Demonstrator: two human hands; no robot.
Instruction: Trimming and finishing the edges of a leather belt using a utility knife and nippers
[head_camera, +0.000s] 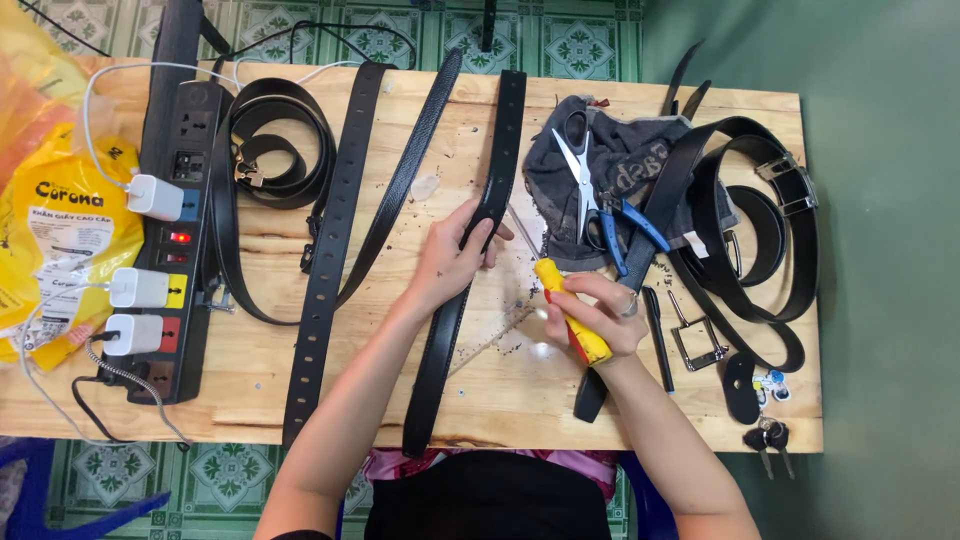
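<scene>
bright even overhead light, soft short shadows, sharp focus; slight edge distortion

Small leather-belt repair workshop, likely home-run. Raw plywood bench (480, 400) covered in black belts (330, 250), loose buckles (697, 340), scissors (578, 165), blue-handled pliers (625, 225), yellow-handled screwdriver (570, 305), power strip (180, 230) with chargers. Leather crumbs on the wood, patterned tile floor (250, 475) below.
</scene>
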